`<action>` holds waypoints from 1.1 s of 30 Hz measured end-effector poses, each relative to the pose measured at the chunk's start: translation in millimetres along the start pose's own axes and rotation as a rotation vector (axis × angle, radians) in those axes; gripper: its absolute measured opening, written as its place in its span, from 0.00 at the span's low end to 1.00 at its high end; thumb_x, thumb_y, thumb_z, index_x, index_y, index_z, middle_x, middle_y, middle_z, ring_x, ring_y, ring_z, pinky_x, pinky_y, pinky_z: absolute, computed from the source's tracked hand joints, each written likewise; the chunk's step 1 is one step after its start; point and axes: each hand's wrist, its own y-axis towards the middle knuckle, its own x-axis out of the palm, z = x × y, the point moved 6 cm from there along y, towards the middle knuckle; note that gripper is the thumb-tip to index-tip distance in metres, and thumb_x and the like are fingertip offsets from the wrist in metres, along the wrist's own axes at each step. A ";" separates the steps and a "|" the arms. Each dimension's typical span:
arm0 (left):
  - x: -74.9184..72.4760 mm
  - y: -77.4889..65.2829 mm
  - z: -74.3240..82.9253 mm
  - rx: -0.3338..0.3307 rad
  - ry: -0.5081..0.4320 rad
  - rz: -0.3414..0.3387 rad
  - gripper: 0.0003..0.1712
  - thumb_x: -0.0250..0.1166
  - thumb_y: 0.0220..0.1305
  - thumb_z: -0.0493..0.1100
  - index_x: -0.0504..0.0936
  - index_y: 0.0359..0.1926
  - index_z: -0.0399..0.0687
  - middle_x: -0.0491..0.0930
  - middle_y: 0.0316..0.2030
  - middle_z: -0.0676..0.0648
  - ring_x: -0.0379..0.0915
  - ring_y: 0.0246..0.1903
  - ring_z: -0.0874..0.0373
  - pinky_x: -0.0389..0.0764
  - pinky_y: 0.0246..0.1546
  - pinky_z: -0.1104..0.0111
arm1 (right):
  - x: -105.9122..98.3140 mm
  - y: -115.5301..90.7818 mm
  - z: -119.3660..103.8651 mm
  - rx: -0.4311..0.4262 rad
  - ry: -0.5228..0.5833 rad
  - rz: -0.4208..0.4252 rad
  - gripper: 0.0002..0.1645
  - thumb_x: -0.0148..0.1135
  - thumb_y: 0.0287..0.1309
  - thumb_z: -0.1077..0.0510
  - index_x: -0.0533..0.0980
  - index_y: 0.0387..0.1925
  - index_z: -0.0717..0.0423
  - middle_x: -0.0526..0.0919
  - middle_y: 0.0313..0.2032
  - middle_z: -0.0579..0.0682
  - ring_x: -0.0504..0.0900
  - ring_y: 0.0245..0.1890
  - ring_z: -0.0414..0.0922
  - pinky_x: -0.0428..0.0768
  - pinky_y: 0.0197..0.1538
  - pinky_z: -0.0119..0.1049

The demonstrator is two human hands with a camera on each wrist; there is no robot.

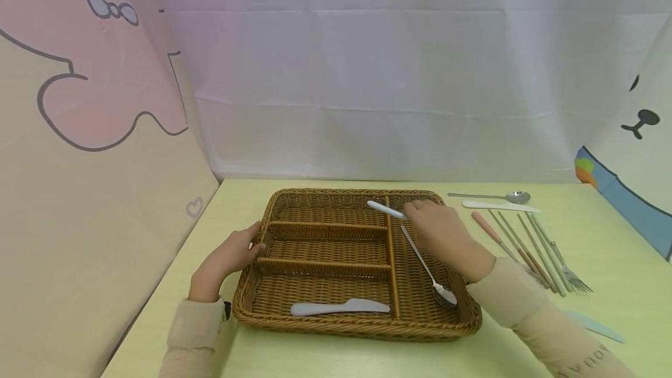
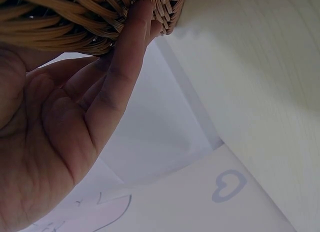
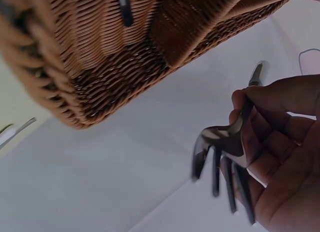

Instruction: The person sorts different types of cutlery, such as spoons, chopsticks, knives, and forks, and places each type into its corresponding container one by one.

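Note:
A brown wicker cutlery basket (image 1: 346, 326) with several compartments stands on the table. My left hand (image 1: 231, 255) grips its left rim, thumb over the edge and fingers along the outer wall (image 2: 102, 45). Over the back right part of the basket, my right hand (image 1: 443, 235) pinches a fork (image 3: 227, 137) with a pale blue handle (image 1: 385, 209). The fork's tines are hidden in the head view but show in the right wrist view. Inside the right compartment lies a metal spoon (image 1: 445, 296). A white knife (image 1: 341, 307) lies in the front left compartment.
Right of the basket, the table (image 1: 294, 360) bears a spoon (image 1: 518, 197), a white knife (image 1: 501, 206), a pink-handled fork (image 1: 488, 226), several chopsticks (image 1: 535, 247) and a green-handled fork (image 1: 556, 252). A mint knife (image 1: 598, 327) lies by the right sleeve. Cloth walls (image 1: 367, 74) enclose the table.

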 end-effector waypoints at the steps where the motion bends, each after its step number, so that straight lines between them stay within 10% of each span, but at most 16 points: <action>1: 0.0 -0.1 0.1 -0.001 0.000 -0.001 0.34 0.53 0.65 0.36 0.50 0.64 0.22 0.73 0.50 0.25 0.71 0.47 0.37 0.72 0.49 0.45 | -0.2 2.1 -2.4 -0.002 -0.006 -0.006 0.07 0.63 0.47 0.67 0.73 0.28 0.59 0.77 0.23 0.52 0.75 0.22 0.47 0.74 0.16 0.38; 33: -2.3 -1.6 3.5 -0.006 -0.005 -0.003 0.34 0.53 0.65 0.36 0.50 0.64 0.22 0.74 0.48 0.26 0.76 0.40 0.42 0.72 0.48 0.45 | 42.4 33.9 -91.2 -0.251 -0.034 -0.154 0.09 0.67 0.47 0.60 0.77 0.34 0.53 0.80 0.29 0.48 0.75 0.27 0.43 0.76 0.23 0.34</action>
